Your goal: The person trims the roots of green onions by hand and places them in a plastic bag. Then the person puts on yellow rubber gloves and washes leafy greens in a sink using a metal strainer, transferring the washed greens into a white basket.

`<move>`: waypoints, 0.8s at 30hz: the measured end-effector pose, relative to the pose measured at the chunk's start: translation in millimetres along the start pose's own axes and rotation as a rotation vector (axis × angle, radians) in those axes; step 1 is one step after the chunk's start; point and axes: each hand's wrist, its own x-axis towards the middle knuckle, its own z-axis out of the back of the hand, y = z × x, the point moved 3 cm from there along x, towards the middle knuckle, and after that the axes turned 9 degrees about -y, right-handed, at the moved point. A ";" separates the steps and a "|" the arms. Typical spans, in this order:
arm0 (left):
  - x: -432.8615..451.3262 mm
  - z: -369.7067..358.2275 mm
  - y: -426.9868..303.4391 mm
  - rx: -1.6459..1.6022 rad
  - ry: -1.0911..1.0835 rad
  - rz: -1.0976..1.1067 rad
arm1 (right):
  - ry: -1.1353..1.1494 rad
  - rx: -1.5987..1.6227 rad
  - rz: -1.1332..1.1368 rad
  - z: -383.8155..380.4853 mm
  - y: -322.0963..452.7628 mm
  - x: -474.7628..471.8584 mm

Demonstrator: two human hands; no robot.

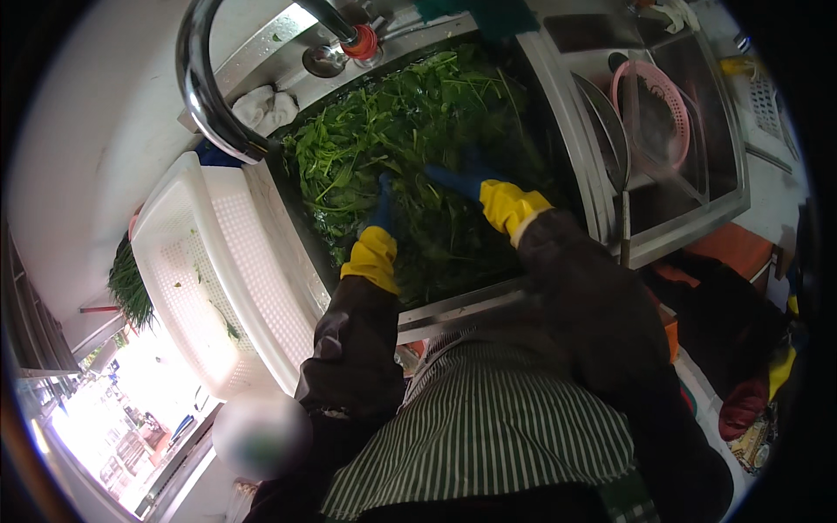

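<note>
Leafy green vegetables (366, 137) float in the water of a deep stainless steel sink (458, 302). My left hand (381, 212), in a blue rubber glove with a yellow cuff, reaches down among the leaves near the sink's middle. To its right, my right hand (461, 182), gloved the same way, is partly under water amid the greens. Leaves and dark water hide the fingers of both hands, so whether either grips anything cannot be told. A curved chrome faucet (203, 98) arches over the sink's upper left corner.
A white perforated plastic basket (189, 274) stands left of the sink, with green stalks (127, 281) behind it. At right, a second sink (693, 229) holds a pink colander (683, 124) and a metal lid (598, 124). A white cloth (265, 108) and metal bowl (324, 61) lie on the back ledge.
</note>
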 end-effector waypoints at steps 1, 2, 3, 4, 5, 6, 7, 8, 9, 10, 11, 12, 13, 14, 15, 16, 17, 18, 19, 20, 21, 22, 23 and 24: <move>0.5 -8.9 -9.8 0.016 0.020 0.039 | 0.019 0.068 0.002 -6.6 -3.7 2.5; -0.8 -16.5 -20.8 0.026 0.030 0.077 | 0.056 0.149 0.037 -13.8 -6.2 3.7; -4.7 -21.5 -32.4 0.034 0.028 0.115 | 0.072 0.243 0.089 -18.4 -7.7 3.7; -11.0 -26.3 -45.5 0.029 0.022 0.162 | 0.068 0.289 0.133 -21.1 -9.4 1.5; -22.3 -26.7 -57.5 -0.029 -0.011 0.197 | 0.047 0.353 0.190 -21.8 -9.3 -2.0; -35.3 -23.8 -69.4 -0.111 -0.035 0.262 | 0.032 0.377 0.170 -22.1 -9.2 -6.4; -55.2 -20.5 -80.8 -0.213 -0.089 0.240 | 0.027 0.337 0.116 -19.9 -8.9 -11.8; -76.5 -17.5 -92.4 -0.332 -0.129 0.244 | 0.022 0.253 -0.014 -14.9 -9.3 -19.2; -99.8 -10.6 -102.2 -0.484 -0.167 0.228 | 0.015 0.165 -0.143 -9.4 -8.1 -29.1; -117.6 -0.3 -116.0 -0.481 -0.130 0.131 | -0.006 0.223 -0.141 -6.2 0.2 -40.5; -133.8 11.6 -130.3 -0.506 -0.095 0.013 | -0.024 0.280 -0.137 -3.8 10.3 -52.3; -150.6 21.8 -143.1 -0.566 -0.098 -0.041 | -0.053 0.344 -0.155 -2.1 21.4 -65.0; -166.7 31.7 -155.3 -0.627 -0.098 -0.095 | -0.061 0.397 -0.099 -0.5 34.2 -79.2; -184.0 36.4 -164.6 -0.726 -0.134 -0.080 | -0.077 0.455 -0.069 3.0 43.9 -94.6; -198.6 41.3 -175.8 -0.857 -0.172 -0.127 | -0.081 0.524 -0.021 7.0 53.6 -109.6; -208.9 46.8 -185.7 -0.833 -0.216 -0.168 | -0.099 0.476 -0.011 17.3 59.8 -123.7; -218.3 51.5 -194.4 -0.935 -0.222 -0.228 | -0.159 0.437 0.005 19.8 66.4 -134.3; -226.3 53.5 -201.2 -1.009 -0.227 -0.241 | -0.181 0.436 0.077 24.1 74.8 -141.8; -233.0 55.1 -206.6 -1.105 -0.219 -0.278 | -0.202 0.454 0.156 28.6 81.2 -147.5; -235.0 57.4 -209.8 -1.118 -0.239 -0.256 | -0.228 0.441 0.173 29.7 85.1 -150.2; -236.9 58.1 -209.8 -1.001 -0.285 -0.190 | -0.215 0.445 0.189 31.3 86.4 -152.3; -237.1 57.0 -211.2 -1.077 -0.230 -0.184 | -0.212 0.446 0.173 31.8 85.1 -152.5; -236.7 57.1 -215.1 -1.190 -0.187 -0.304 | -0.189 0.457 0.181 31.5 84.4 -150.3; -236.1 53.2 -213.3 -1.107 -0.159 -0.270 | -0.285 0.346 0.092 34.5 76.7 -149.5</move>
